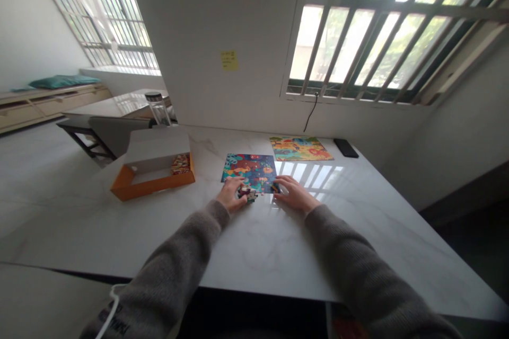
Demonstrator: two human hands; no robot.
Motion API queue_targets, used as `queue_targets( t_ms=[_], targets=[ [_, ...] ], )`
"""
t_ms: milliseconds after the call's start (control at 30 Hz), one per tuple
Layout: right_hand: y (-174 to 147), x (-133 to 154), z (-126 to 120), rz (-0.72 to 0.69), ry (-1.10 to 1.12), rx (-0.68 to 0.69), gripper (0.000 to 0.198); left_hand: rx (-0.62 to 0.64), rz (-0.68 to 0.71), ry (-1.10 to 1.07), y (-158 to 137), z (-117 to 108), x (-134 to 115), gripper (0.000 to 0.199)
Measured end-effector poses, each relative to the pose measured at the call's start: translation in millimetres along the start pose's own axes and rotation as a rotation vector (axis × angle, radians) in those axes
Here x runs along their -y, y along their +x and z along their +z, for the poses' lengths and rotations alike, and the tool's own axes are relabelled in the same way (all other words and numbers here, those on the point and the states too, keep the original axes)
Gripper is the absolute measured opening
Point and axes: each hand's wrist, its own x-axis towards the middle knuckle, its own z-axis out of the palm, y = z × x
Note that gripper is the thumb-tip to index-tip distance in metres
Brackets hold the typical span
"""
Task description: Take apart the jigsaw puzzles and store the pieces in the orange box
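A dark blue jigsaw puzzle (254, 169) with coloured figures lies on the white marbled table, mostly joined up. My left hand (231, 195) is at its lower left corner, fingers curled round a few joined puzzle pieces (248, 194) that reach past the puzzle's near edge. At the lower right corner, my right hand (292, 193) has thumb and fingers closed on a small dark puzzle piece (275, 187). Whether that piece is joined to the rest I cannot tell. Part of the puzzle's near edge is hidden by my fingers.
To the left stands an orange box (155, 183) with its white lid raised and puzzle pieces (181, 164) inside. A bright picture sheet (301, 149) and a black phone (345, 148) lie at the back right. Behind them, a wall carries a yellow note (229, 61).
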Motion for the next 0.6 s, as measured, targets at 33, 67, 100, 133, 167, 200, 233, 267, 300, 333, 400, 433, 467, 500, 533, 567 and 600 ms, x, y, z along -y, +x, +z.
queue_targets(
  t_ms=[33, 67, 100, 133, 167, 200, 233, 267, 300, 333, 400, 433, 467, 500, 533, 567, 600],
  targets=[
    [2.0, -2.7, 1.3, -0.014, -0.039, 0.047, 0.042, -0.007, -0.051, 0.01, 3.1, -3.0, 4.1, 0.021],
    [3.8, -3.8, 2.7, -0.025, -0.079, 0.082, 0.044, -0.006, -0.106, 0.02, 6.1, -6.1, 7.7, 0.022],
    [5.5, -3.5, 4.0, -0.037, -0.12, 0.103, 0.042, 0.003, -0.16, 0.031, 8.7, -9.1, 10.9, 0.024],
    [7.1, -2.2, 4.9, -0.054, -0.161, 0.109, 0.04, 0.012, -0.206, 0.04, 10.9, -11.8, 13.6, 0.026],
    [8.5, -0.3, 5.3, -0.078, -0.203, 0.108, 0.037, 0.021, -0.243, 0.05, 12.5, -14.0, 15.7, 0.029],
    [9.6, 1.9, 5.2, -0.11, -0.244, 0.106, 0.036, 0.025, -0.269, 0.06, 13.6, -15.6, 17.4, 0.033],
    [10.6, 4.1, 4.6, -0.144, -0.283, 0.104, 0.035, 0.023, -0.286, 0.068, 14.3, -16.6, 18.7, 0.035],
    [11.5, 6.1, 3.5, -0.178, -0.317, 0.104, 0.035, 0.019, -0.294, 0.076, 14.7, -16.8, 19.7, 0.038],
    [12.2, 7.7, 2.1, -0.209, -0.344, 0.109, 0.035, 0.016, -0.297, 0.085, 14.8, -16.6, 20.4, 0.04],
    [13.0, 8.9, 0.4, -0.234, -0.361, 0.116, 0.035, 0.016, -0.3, 0.095, 14.7, -16.0, 21.1, 0.042],
    [14.9, 9.6, -2.6, -0.267, -0.372, 0.131, 0.036, 0.019, -0.311, 0.108, 14.6, -14.5, 22.0, 0.045],
    [16.1, 9.2, -3.7, -0.277, -0.372, 0.137, 0.036, 0.019, -0.32, 0.107, 14.5, -13.9, 22.2, 0.047],
    [17.3, 8.3, -4.3, -0.284, -0.372, 0.141, 0.037, 0.017, -0.329, 0.101, 14.5, -13.6, 22.3, 0.049],
    [18.7, 7.2, -4.4, -0.287, -0.375, 0.14, 0.039, 0.016, -0.335, 0.09, 14.5, -13.5, 22.3, 0.05],
    [20.1, 5.9, -4.0, -0.289, -0.377, 0.139, 0.04, 0.015, -0.34, 0.078, 14.5, -13.6, 22.1, 0.05],
    [21.4, 4.7, -3.2, -0.289, -0.38, 0.138, 0.041, 0.015, -0.342, 0.066, 14.6, -13.9, 21.8, 0.05],
    [22.6, 3.7, -2.2, -0.291, -0.385, 0.142, 0.041, 0.013, -0.344, 0.055, 14.7, -14.2, 21.6, 0.048]
  ],
)
